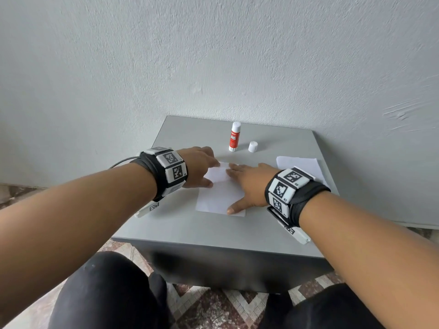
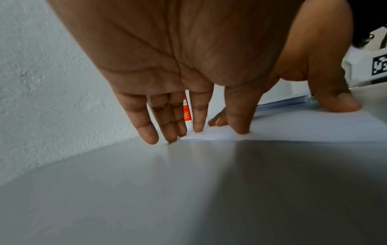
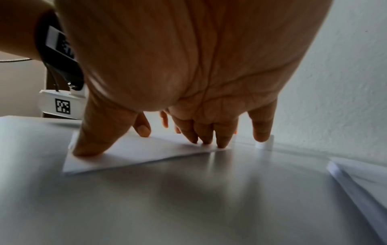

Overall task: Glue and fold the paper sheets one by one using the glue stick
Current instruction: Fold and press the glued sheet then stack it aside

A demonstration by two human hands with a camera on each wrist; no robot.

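Our left hand [image 1: 198, 166] and right hand [image 1: 249, 186] lie flat, fingers straight, pressing the folded paper sheet [image 1: 219, 194] onto the grey table [image 1: 213, 230]. Behind it the glue stick [image 1: 234, 136] stands upright beside its cap [image 1: 253, 146]; the paper stack [image 1: 300, 163] lies right.

Both arms outstretched, left hand [image 1: 200, 166] and right hand [image 1: 249, 184] flat, fingers straight, palms down.

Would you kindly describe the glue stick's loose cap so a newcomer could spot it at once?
On the grey table against the white wall, look toward the far edge, beyond the folded sheet under both hands. There the glue stick stands upright; the cap stands just right of it, a short, plain white cylinder without the orange label.
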